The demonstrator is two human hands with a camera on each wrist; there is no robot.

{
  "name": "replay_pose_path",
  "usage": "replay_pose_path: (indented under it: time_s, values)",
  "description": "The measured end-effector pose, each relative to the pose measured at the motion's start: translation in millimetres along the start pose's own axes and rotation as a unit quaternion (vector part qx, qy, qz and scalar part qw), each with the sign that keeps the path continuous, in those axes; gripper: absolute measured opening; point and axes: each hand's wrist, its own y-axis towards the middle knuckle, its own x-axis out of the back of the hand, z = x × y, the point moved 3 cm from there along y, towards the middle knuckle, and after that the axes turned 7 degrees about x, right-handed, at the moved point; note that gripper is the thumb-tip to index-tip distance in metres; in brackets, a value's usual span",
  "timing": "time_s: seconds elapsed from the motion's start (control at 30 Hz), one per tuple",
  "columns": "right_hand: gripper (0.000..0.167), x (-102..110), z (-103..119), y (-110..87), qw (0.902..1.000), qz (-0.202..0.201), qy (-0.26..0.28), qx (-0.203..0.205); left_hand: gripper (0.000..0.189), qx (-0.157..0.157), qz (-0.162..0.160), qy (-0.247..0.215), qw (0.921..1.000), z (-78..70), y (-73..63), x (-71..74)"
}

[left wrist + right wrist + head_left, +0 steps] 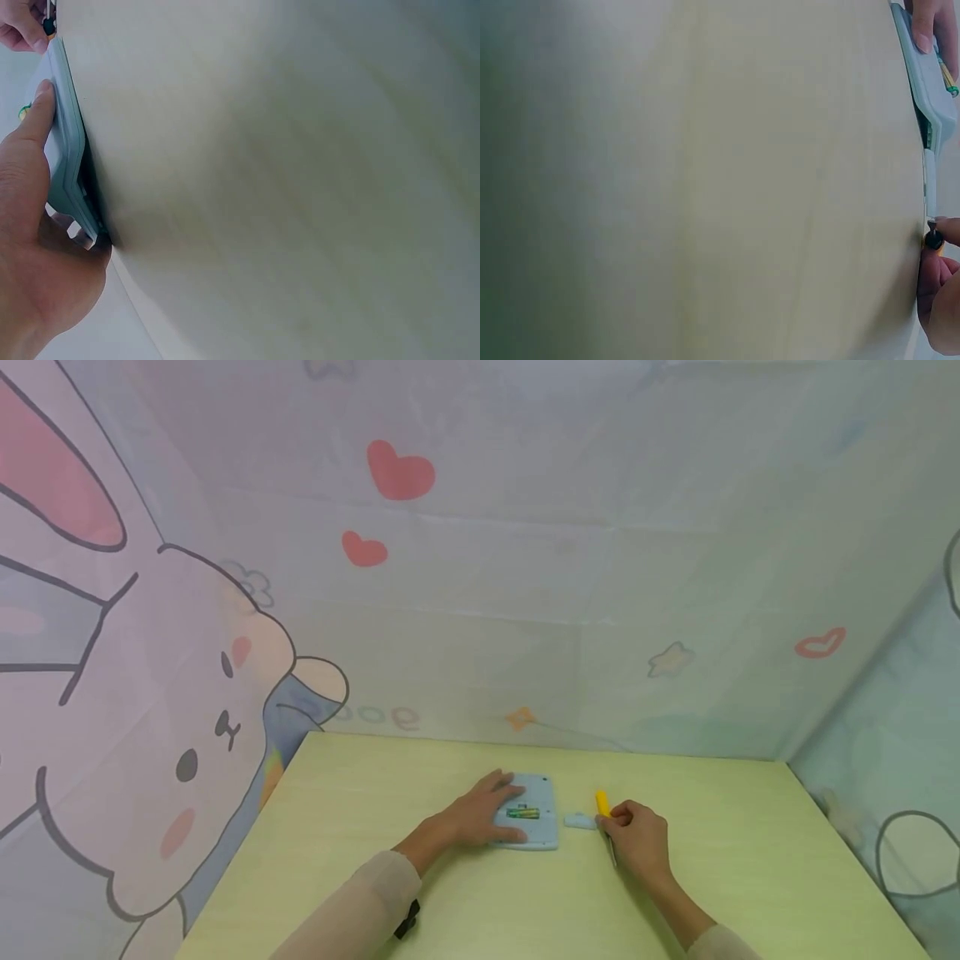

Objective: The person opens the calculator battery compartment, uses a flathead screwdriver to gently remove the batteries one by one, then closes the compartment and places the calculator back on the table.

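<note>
A light blue plastic device [542,833] lies on the table with its back up, several green and yellow batteries [522,813] showing in its open compartment. Spread over its left part, my left hand [474,817] rests on it. In the left wrist view the thumb lies along the device's top [69,127]; the other fingers are mostly hidden. The small blue battery cover [580,820] lies just right of the device. Beside that cover, my right hand [642,842] pinches a screwdriver [602,802] by its yellow handle, the metal shaft pointing toward me.
A pale yellow-green table [465,902] carries everything. Behind it hangs a printed cloth backdrop [525,610] with hearts and a rabbit, which continues along the left and right sides. A small black object [407,920] shows beside the left sleeve.
</note>
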Motion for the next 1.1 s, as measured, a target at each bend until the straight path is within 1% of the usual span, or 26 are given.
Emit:
replay_pose_path:
  time_s: [0.13, 0.5, 0.8, 1.1]
  values:
    - [0.023, -1.3, 0.7, 0.4, 0.9999, -0.003, -0.006, 0.008, 0.087, -0.002, 0.001, -0.002, 1.0, 0.0, -0.4, 1.1]
    - [0.023, -1.4, 4.4, -2.8, 0.9999, -0.006, 0.004, 0.008, 0.086, -0.003, 0.0, -0.005, 1.0, -0.5, -1.5, 2.2]
    - [0.022, 2.5, 6.4, -5.0, 0.9999, -0.007, 0.006, 0.005, 0.087, -0.006, 0.002, -0.007, 1.0, 0.2, -1.2, 1.5]
    - [0.02, 6.9, 7.9, -6.6, 0.9997, 0.004, 0.008, 0.022, 0.087, -0.004, 0.0, -0.008, 1.0, 0.7, -1.3, 0.9]
